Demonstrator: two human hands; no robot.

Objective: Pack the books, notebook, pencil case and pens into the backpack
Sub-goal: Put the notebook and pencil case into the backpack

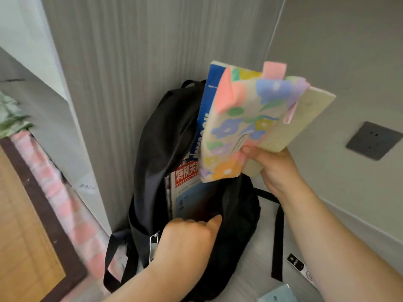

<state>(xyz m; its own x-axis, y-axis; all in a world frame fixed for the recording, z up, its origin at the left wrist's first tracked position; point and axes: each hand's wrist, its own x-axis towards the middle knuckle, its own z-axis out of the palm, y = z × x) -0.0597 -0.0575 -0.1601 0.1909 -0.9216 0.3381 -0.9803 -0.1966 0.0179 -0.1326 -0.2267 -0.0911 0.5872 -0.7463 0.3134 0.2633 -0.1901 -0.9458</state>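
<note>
Black backpack (152,149) w/ red "特别关" book (185,173) (SPECIAL beneath); L fingers (202,224) round rim, R fingers (253,152) round pencil case (235,118), notebook (305,118).

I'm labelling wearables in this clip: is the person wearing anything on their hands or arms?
Nothing shows: the left hand and right hand are bare, without gloves, visible rings or a watch; the left forearm and right forearm are uncovered, no sleeve in view.
</note>
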